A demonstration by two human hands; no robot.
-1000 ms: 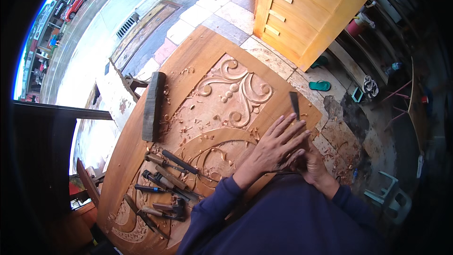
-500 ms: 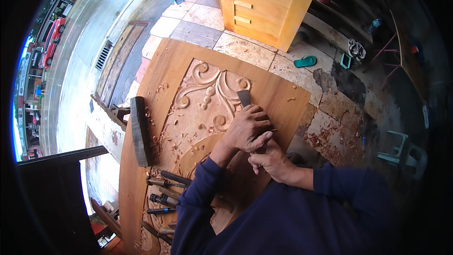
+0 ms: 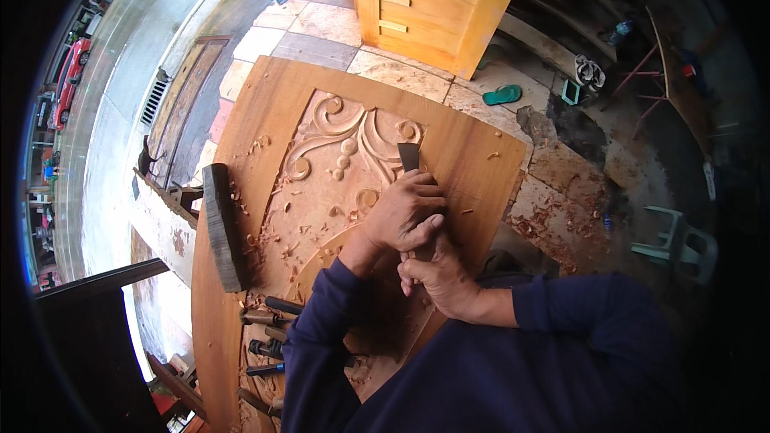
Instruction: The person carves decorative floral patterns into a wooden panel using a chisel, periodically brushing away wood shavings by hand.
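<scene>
Curling from outstretched a second ago, the left hand [image 3: 407, 212] now clasps the chisel [image 3: 409, 157] ahead of the right hand [image 3: 450, 284], also wrapped round it, seemingly positioned for carving near the scroll [image 3: 408, 130] just beyond, panel [image 3: 473, 164] beneath.

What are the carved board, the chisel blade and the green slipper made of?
The carved board looks like smooth, perhaps unvarnished wood: it's brown, with grain showing. The chisel blade is probably metal, dull and dark grey, judging by its straight-edged shape. The green slipper seems matte rubber or foam, one even colour; I can't tell which.
</scene>
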